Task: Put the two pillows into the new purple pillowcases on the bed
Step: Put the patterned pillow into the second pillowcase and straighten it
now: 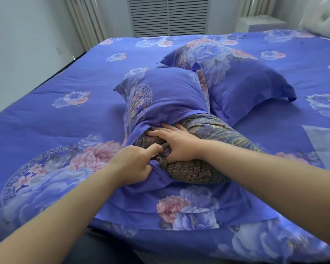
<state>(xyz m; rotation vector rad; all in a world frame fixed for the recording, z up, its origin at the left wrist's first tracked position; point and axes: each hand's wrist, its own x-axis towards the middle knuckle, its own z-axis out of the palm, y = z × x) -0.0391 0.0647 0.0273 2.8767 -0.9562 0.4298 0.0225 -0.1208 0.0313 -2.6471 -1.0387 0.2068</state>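
Just past both hands, mid-bed, the second pillow (196, 168) sits partly inside its purple pillowcase (160, 100). Far end is covered, near end w/ dark patterned fabric is exposed. Left hand (133, 164) grips a bunched fold of the case's open edge, fingers curled round the cloth. Right hand (175, 143) lies flat on the pillow at the case mouth, fingers spread & straight, tips at or just under the hem, pressing rather than gripping. Hands are close together, thumb of the right nearly touching the left's index finger.

Progress, as I judge it: beyond the right hand & a bit to its right lies the first cased pillow (234, 73), fully covered, so approx half the job looks done. The second is maybe halfway in; what's left is to draw the open edge over the exposed end, then smooth & close it.

Materials: case is thin matte woven cloth, purple w/ pink-blue peony print, wrinkling sharply where gripped. Pillow's own cover looks slicker, w/ a slight sheen; honeycomb pattern near the left hand, paisley swirls further along under the right forearm. Pillow is plump, rounded, dents under the palm. Bedspread (46, 115) below matches the case print, so edges are hard to separate near the wrists.
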